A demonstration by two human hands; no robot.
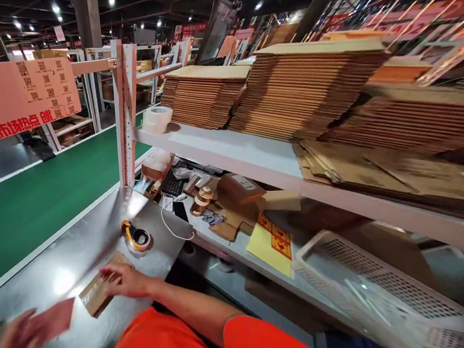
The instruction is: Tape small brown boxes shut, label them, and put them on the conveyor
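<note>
My left hand [15, 347], blurred by motion at the lower left, has a reddish slip of paper [58, 319] between its fingers. To its right, a small flat cardboard box [93, 296] with shiny clear tape lies on the metal table [61, 260]. My right hand [122, 280] is over the middle of this box, its fingers curled and closed against it. Whether anything small is pinched in the fingertips is too fine to tell. Just beyond the box, a roll of clear tape in an orange and black dispenser [136, 236] lies on the metal.
A green conveyor belt [41, 190] runs along the left. Stacked flat cardboard [301, 88] and a white tape roll [157, 119] rest on the shelf [229, 146]. Below it are a keyboard [176, 178], a bottle [201, 200], yellow paper [265, 245] and a white basket [377, 274].
</note>
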